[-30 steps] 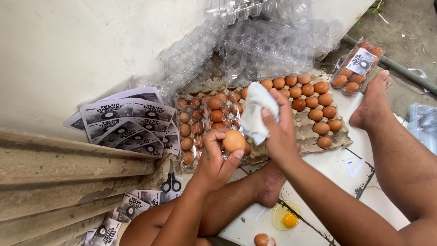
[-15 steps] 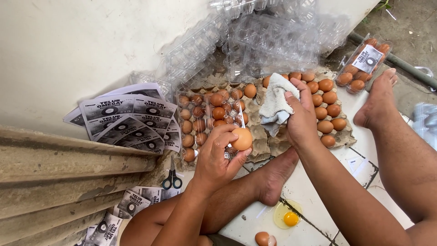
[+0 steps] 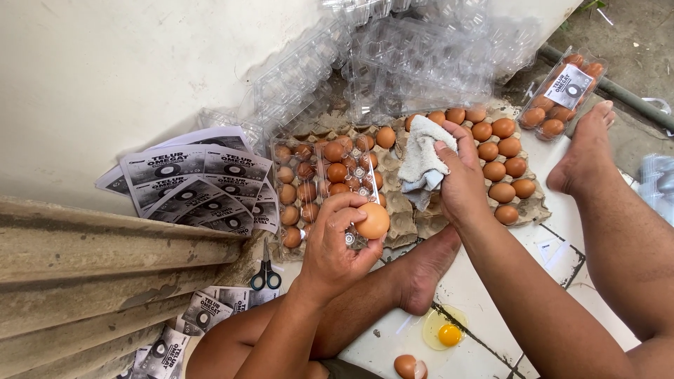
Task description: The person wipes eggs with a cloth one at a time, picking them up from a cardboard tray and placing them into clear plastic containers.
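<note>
My left hand (image 3: 337, 242) holds a brown egg (image 3: 373, 220) at its fingertips, just above the near end of a clear plastic carton (image 3: 321, 184) partly filled with brown eggs. My right hand (image 3: 460, 172) grips a white cloth (image 3: 421, 161) over a grey cardboard egg tray (image 3: 404, 210). On the tray's right half lie several brown eggs (image 3: 502, 168). The two hands are apart, the cloth not touching the held egg.
Stacked empty clear cartons (image 3: 414, 56) stand behind the tray. A closed labelled carton of eggs (image 3: 562, 95) lies at the far right. Printed paper labels (image 3: 189, 182) and scissors (image 3: 265, 272) lie left. A broken egg with its yolk (image 3: 445, 333) is on the floor between my bare feet.
My right hand with the cloth has drawn away to the right, off the egg. My left hand has carried the egg slightly down toward the plastic carton.
</note>
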